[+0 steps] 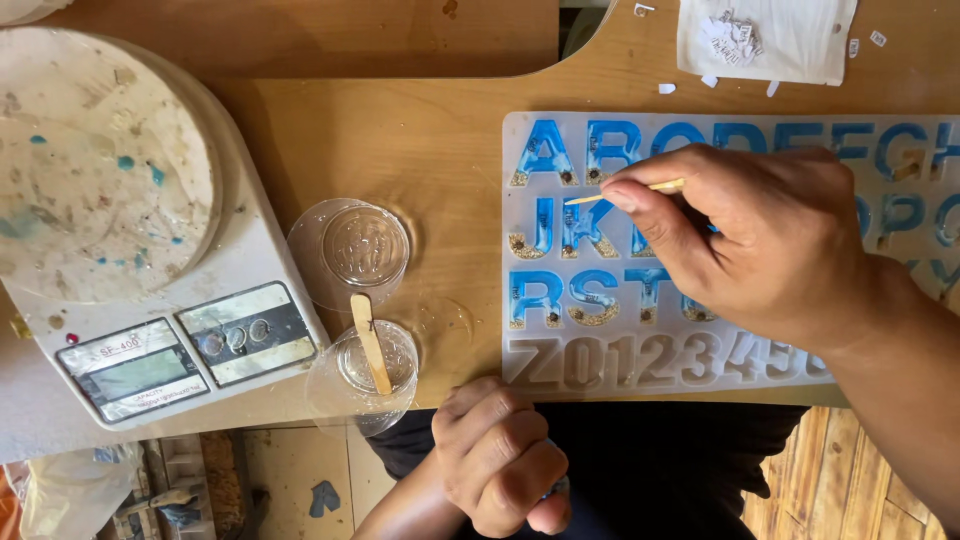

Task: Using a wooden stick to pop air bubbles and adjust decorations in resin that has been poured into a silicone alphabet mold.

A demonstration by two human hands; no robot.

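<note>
Fingers: the right hand (770, 245) pinches a thin wooden stick (625, 191) between thumb and forefinger; the left hand (500, 455) is curled in a loose fist at the table's near edge, and what it holds, if anything, cannot be told.
Hidden: the right hand covers the middle letters of the silicone letter mould (560, 365); the mould's right end is cut off.
Stick position: it juts left from the fingertips, over the blue-filled letters.
Stick axis: nearly level, tip pointing left.
Left of mould: two clear plastic cups (350, 250), the nearer one holding a wooden stirrer (371, 343); further left, a stained scale (150, 300).

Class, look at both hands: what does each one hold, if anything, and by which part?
The right hand pinches a thin wooden stick near its back end, over the letter mould. The left hand holds nothing visible.
</note>
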